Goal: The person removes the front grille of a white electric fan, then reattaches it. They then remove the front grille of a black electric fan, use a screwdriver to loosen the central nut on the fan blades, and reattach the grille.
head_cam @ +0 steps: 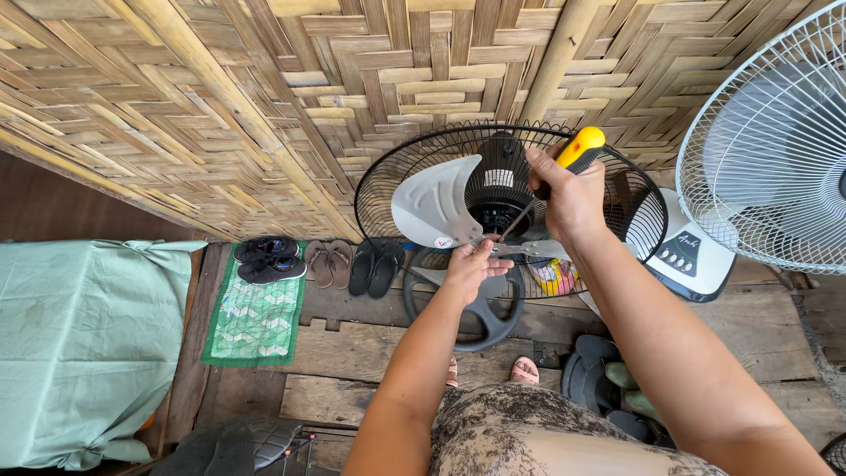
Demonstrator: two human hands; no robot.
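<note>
1. Right hand (571,196) is wrapped tight around a screwdriver (564,167) with a yellow and black handle; its thin shaft slants down-left toward the middle of the fan.
2. Left hand (471,269) sits just below the shaft tip, fingers curled and pinched together at the hub area. Whether they grip a small part cannot be told.
3. The fan under work: black wire guard (397,176), grey blade (436,207) on the left, black motor housing (495,189) behind. It stands on a round black base (485,322) on the plank floor (352,353), against the woven bamboo wall (220,97).
4. A white fan (775,150) stands just right, its guard reaching near the right forearm; its control panel (687,256) lies behind that arm.
5. On the floor left of the base: dark flip-flops (374,267), brown sandals (329,262), black shoes (267,258) on a green mat (256,322).
6. Far left: a green cloth (84,344) covers something bulky.
7. More dark footwear (590,375) lies under the right arm, partly hidden.
</note>
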